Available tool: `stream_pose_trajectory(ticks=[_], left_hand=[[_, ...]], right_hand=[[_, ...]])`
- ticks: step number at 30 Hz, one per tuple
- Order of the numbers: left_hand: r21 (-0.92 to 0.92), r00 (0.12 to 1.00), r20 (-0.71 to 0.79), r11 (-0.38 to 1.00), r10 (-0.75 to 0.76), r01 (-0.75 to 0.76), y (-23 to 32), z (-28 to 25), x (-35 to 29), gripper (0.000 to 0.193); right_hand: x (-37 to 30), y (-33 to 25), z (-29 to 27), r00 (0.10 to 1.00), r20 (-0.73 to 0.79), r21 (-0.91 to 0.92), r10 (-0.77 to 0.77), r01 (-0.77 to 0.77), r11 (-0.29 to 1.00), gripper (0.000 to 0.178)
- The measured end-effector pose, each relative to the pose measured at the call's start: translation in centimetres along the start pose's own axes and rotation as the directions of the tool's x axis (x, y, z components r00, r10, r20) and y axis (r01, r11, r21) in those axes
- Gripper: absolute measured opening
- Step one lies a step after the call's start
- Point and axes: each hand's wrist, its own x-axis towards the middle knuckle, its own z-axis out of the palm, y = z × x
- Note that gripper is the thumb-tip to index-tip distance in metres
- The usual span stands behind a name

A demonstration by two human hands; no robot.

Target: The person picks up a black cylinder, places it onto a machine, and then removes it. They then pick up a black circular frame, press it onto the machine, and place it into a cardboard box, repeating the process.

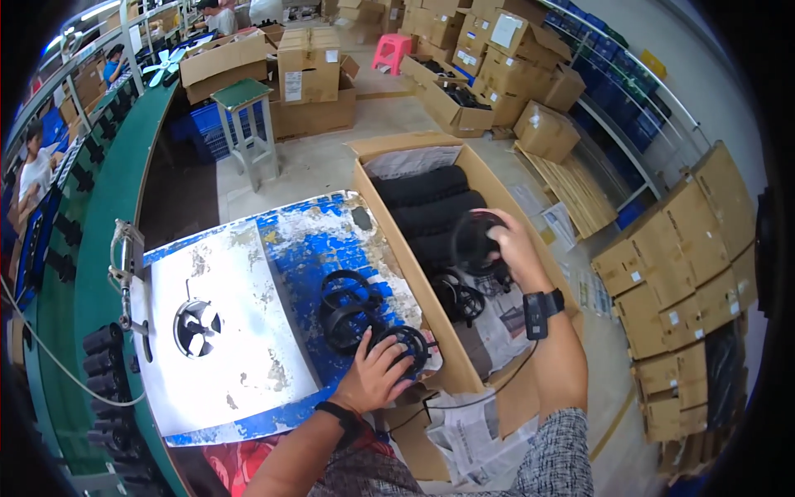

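My right hand (517, 253) is closed on a round black ring-shaped part (474, 243), holding it above a long open carton (399, 273). The part is a little blurred. Inside the carton lie black cylinder-like bundles (422, 186) in rows and some loose black ringed parts (455, 300), partly hidden under my right hand. My left hand (377, 373) rests with fingers stretched out over a black ringed part (414, 348) on the blue, paint-worn tabletop (302, 248). Beside it stand more black ringed parts (344, 298), bunched together.
A worn white metal plate (240, 364) with a round fixture (197, 328) covers the table's left. Beyond it runs a green bench (108, 273) with black parts. A green-topped stool (242, 95) and stacked cartons (310, 70) stand ahead; further cartons (687, 273) lean at right. People work at far left.
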Motion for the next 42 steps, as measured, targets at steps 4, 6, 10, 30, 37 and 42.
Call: stream_pose_trajectory(ticks=[4,6,10,30,37,42], left_hand=[[0.012,1.000,-0.003,1.000,0.004,-0.004,-0.1,0.0,-0.5,0.047],[0.001,1.000,-0.012,1.000,0.022,-0.022,0.3,0.6,-0.1,0.047],[0.009,1.000,-0.007,1.000,0.013,-0.013,0.3,0.2,-0.2,0.045],[0.039,1.000,0.015,0.999,-0.010,0.009,0.0,0.1,0.0,0.044],[0.038,0.998,0.060,0.999,-0.022,0.020,0.1,0.0,0.4,0.044],[0.042,0.995,0.086,0.998,-0.041,0.038,0.4,0.2,0.6,0.044]], right_hand=[[-0.8,-0.9,10.6,0.930,0.325,0.422,0.173,-0.306,0.853,0.030],[0.4,3.1,12.9,0.912,0.357,0.501,0.202,-0.369,0.783,0.028],[0.8,4.6,14.8,0.842,0.363,0.301,0.400,-0.512,0.805,0.028],[0.7,23.8,-7.7,0.886,-0.463,-0.822,-0.019,-0.421,0.384,0.057],[2.1,24.0,-8.1,0.757,-0.634,-0.645,-0.157,-0.406,0.648,0.051],[1.7,17.0,-5.9,0.874,0.026,-0.140,0.486,-0.478,0.867,0.038]])
